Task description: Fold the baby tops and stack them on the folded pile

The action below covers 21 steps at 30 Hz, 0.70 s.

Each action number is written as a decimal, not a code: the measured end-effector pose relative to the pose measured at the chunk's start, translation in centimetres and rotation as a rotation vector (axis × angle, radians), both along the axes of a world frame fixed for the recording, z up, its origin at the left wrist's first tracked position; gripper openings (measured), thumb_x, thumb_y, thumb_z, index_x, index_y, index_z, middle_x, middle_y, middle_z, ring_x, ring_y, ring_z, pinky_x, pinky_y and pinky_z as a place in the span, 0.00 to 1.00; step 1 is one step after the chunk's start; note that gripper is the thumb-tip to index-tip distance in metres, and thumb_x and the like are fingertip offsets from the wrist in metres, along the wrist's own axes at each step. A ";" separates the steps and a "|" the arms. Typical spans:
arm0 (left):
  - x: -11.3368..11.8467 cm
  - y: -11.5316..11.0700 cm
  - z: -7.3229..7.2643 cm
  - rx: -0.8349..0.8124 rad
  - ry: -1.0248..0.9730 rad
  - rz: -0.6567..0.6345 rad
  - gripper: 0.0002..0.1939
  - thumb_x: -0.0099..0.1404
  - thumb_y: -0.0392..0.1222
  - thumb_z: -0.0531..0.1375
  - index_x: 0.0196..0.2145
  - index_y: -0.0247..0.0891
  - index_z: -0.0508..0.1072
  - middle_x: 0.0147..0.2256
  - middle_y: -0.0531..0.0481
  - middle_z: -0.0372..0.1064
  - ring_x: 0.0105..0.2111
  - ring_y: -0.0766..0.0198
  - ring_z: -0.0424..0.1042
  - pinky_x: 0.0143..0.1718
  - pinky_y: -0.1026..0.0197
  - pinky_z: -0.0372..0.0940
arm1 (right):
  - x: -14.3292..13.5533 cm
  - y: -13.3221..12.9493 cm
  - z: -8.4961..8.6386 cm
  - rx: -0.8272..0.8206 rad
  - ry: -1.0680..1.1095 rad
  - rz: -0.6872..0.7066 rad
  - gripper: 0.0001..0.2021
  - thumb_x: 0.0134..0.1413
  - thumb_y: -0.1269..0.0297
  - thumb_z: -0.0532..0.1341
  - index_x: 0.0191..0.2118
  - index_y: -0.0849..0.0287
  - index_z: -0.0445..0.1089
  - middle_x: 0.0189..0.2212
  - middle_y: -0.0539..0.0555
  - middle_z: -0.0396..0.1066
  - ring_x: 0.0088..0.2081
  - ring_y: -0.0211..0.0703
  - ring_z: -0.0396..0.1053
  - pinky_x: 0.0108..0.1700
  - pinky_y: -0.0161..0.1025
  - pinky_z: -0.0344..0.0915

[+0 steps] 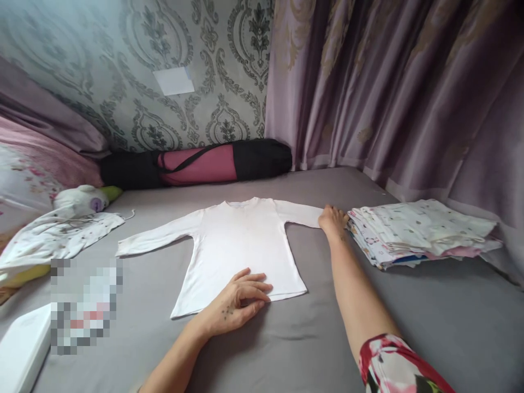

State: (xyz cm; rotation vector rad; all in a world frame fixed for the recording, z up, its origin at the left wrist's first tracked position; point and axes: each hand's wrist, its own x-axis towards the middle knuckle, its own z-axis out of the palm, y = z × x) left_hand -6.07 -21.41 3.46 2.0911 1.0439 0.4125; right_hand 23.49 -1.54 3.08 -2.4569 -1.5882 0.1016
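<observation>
A small white long-sleeved shirt point(241, 240) lies spread flat on the grey sheet, neckline away from me and both sleeves stretched out sideways. Across its lower hem rests my left hand point(237, 303), palm down with the fingers extended and slightly apart. My right hand point(333, 219) reaches to the end of the right-side sleeve, its fingers curled over the cuff. The cuff itself is hidden under those fingers. Just beyond that hand, a stack of folded patterned clothes point(426, 226) sits to the right.
A black and dark-pink long bag point(196, 165) lies along the wallpapered wall. On the left are a white plush toy point(82, 199), a spotted cloth point(69, 234), a white box-like object point(24, 344) and a pixelated patch. Purple curtains point(368, 82) hang behind the stack.
</observation>
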 end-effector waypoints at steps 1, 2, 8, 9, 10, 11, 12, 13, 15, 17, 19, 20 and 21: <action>0.1 0.2 0.4 -0.005 -0.018 -0.002 0.12 0.69 0.47 0.56 0.44 0.47 0.78 0.52 0.51 0.73 0.60 0.57 0.63 0.66 0.48 0.46 | 0.1 0.1 -0.1 0.003 -0.006 -0.005 0.20 0.62 0.75 0.46 0.54 0.65 0.68 0.52 0.68 0.68 0.56 0.55 0.62 0.56 0.54 0.52; 0.3 0.6 0.9 -0.012 -0.030 -0.013 0.12 0.69 0.46 0.56 0.43 0.46 0.78 0.50 0.50 0.75 0.58 0.58 0.65 0.64 0.50 0.51 | 0.2 0.1 -0.1 0.005 -0.013 -0.011 0.21 0.62 0.75 0.45 0.54 0.65 0.68 0.52 0.68 0.68 0.56 0.55 0.62 0.56 0.54 0.52; 1.3 6.0 3.0 -0.022 0.073 -0.005 0.14 0.67 0.44 0.55 0.43 0.39 0.79 0.40 0.46 0.78 0.38 0.60 0.75 0.40 0.63 0.66 | 0.8 -0.1 -0.2 0.002 -0.061 -0.032 0.21 0.61 0.75 0.45 0.52 0.67 0.70 0.53 0.69 0.66 0.57 0.59 0.59 0.55 0.57 0.53; 1.6 7.4 2.8 -0.001 0.071 0.019 0.15 0.67 0.43 0.54 0.43 0.38 0.79 0.39 0.46 0.78 0.37 0.60 0.75 0.38 0.63 0.66 | 0.8 -0.1 -0.2 -0.006 -0.066 -0.038 0.20 0.61 0.75 0.46 0.52 0.67 0.70 0.53 0.69 0.65 0.57 0.59 0.59 0.55 0.57 0.53; 1.9 8.8 2.5 0.027 0.056 0.040 0.15 0.67 0.42 0.54 0.42 0.38 0.79 0.39 0.46 0.78 0.37 0.60 0.75 0.38 0.64 0.66 | 0.9 -0.1 -0.1 -0.014 -0.071 -0.043 0.20 0.60 0.74 0.47 0.52 0.67 0.70 0.53 0.70 0.65 0.57 0.60 0.58 0.55 0.58 0.53; 2.2 10.4 2.1 0.063 0.040 0.072 0.15 0.67 0.42 0.53 0.42 0.37 0.79 0.39 0.46 0.78 0.37 0.60 0.75 0.38 0.63 0.66 | 0.9 0.0 -0.1 -0.021 -0.075 -0.044 0.20 0.59 0.74 0.48 0.52 0.67 0.71 0.53 0.70 0.65 0.57 0.60 0.58 0.54 0.58 0.54; 2.6 11.9 1.6 0.102 0.035 0.116 0.15 0.67 0.41 0.52 0.42 0.36 0.78 0.39 0.45 0.78 0.37 0.60 0.75 0.38 0.63 0.66 | 1.0 0.0 0.0 -0.026 -0.079 -0.048 0.20 0.59 0.74 0.49 0.52 0.67 0.71 0.53 0.70 0.65 0.57 0.61 0.58 0.54 0.57 0.54; 3.0 13.4 1.1 0.131 0.036 0.161 0.16 0.67 0.40 0.52 0.42 0.35 0.78 0.41 0.44 0.78 0.38 0.59 0.75 0.39 0.62 0.66 | 1.1 0.1 0.0 -0.027 -0.082 -0.052 0.20 0.58 0.74 0.50 0.52 0.68 0.71 0.53 0.70 0.65 0.57 0.61 0.59 0.54 0.56 0.55; 3.9 16.2 0.0 0.177 0.042 0.241 0.16 0.65 0.37 0.52 0.44 0.34 0.76 0.44 0.41 0.76 0.42 0.57 0.74 0.43 0.59 0.67 | 1.1 0.2 0.0 -0.019 -0.093 -0.058 0.19 0.57 0.73 0.51 0.50 0.68 0.72 0.53 0.70 0.65 0.56 0.60 0.59 0.53 0.53 0.56; 4.9 18.5 -1.0 0.230 0.055 0.322 0.17 0.65 0.36 0.52 0.47 0.33 0.74 0.47 0.39 0.74 0.45 0.55 0.73 0.47 0.55 0.67 | 1.2 0.3 0.2 -0.014 -0.105 -0.061 0.18 0.56 0.72 0.53 0.49 0.69 0.73 0.53 0.71 0.65 0.56 0.61 0.60 0.54 0.52 0.56; 5.7 20.4 -2.1 0.285 0.058 0.340 0.18 0.64 0.34 0.52 0.49 0.33 0.73 0.50 0.38 0.72 0.48 0.55 0.71 0.52 0.53 0.65 | 1.3 0.4 0.5 -0.015 -0.101 -0.048 0.18 0.55 0.71 0.55 0.49 0.69 0.73 0.54 0.71 0.65 0.57 0.62 0.60 0.55 0.52 0.55; 6.1 21.1 -2.5 0.314 0.057 0.338 0.19 0.63 0.33 0.53 0.50 0.32 0.72 0.51 0.38 0.71 0.51 0.54 0.70 0.55 0.52 0.63 | 1.3 0.4 0.8 -0.026 -0.084 -0.036 0.19 0.55 0.70 0.55 0.50 0.69 0.73 0.54 0.71 0.66 0.58 0.62 0.60 0.56 0.52 0.55; 6.4 21.7 -2.9 0.340 0.059 0.336 0.19 0.63 0.34 0.54 0.51 0.31 0.71 0.52 0.37 0.70 0.53 0.53 0.68 0.57 0.51 0.61 | 1.5 0.5 1.2 -0.040 -0.058 -0.020 0.19 0.54 0.70 0.56 0.50 0.69 0.73 0.53 0.71 0.67 0.57 0.62 0.61 0.56 0.53 0.55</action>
